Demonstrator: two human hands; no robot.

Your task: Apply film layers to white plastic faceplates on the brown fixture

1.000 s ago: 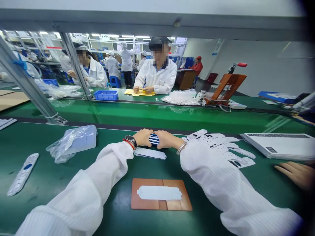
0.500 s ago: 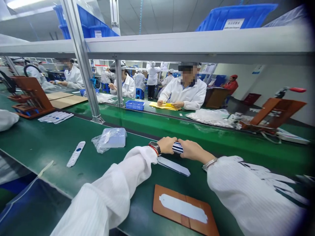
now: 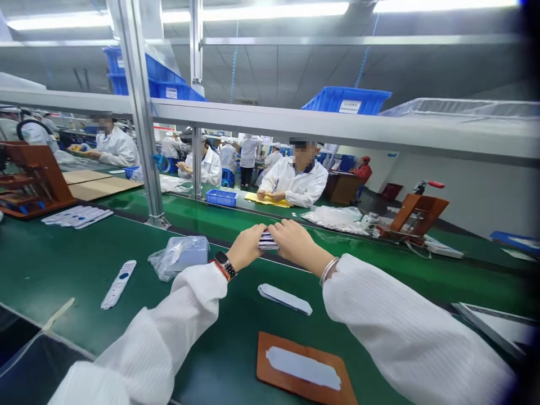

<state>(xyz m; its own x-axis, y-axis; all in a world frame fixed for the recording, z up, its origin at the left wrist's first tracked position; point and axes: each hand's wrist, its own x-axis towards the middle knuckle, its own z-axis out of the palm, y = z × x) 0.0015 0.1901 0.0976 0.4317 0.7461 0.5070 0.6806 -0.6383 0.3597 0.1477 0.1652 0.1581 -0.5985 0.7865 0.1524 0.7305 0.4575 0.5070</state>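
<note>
My left hand [image 3: 247,246] and my right hand [image 3: 294,241] meet at the far side of the green table [image 3: 228,337], their fingers closed on a small black-and-white striped stack [image 3: 268,241] between them. Much of the stack is hidden by the fingers. Nearer to me, long white strips [image 3: 285,298] lie on the table. Closest is a brown leather-like board [image 3: 264,374] with a pale elongated plate [image 3: 302,368] on it. A clear plastic bag with a pale block [image 3: 185,256] rests left of my left hand, and a white strip with blue marks [image 3: 118,284] is further left.
A metal post [image 3: 145,124] rises at the table's far edge and carries a shelf [image 3: 253,119] with blue bins [image 3: 352,100]. Beyond the green belt [image 3: 350,246], people in white coats sit at work. Brown presses [image 3: 415,216] stand to the right and left.
Both hands, still on the striped stack, have moved forward, away from the white strips. The camera view has shifted, showing more ceiling. The fanned white pieces beside my right arm are no longer in view.
</note>
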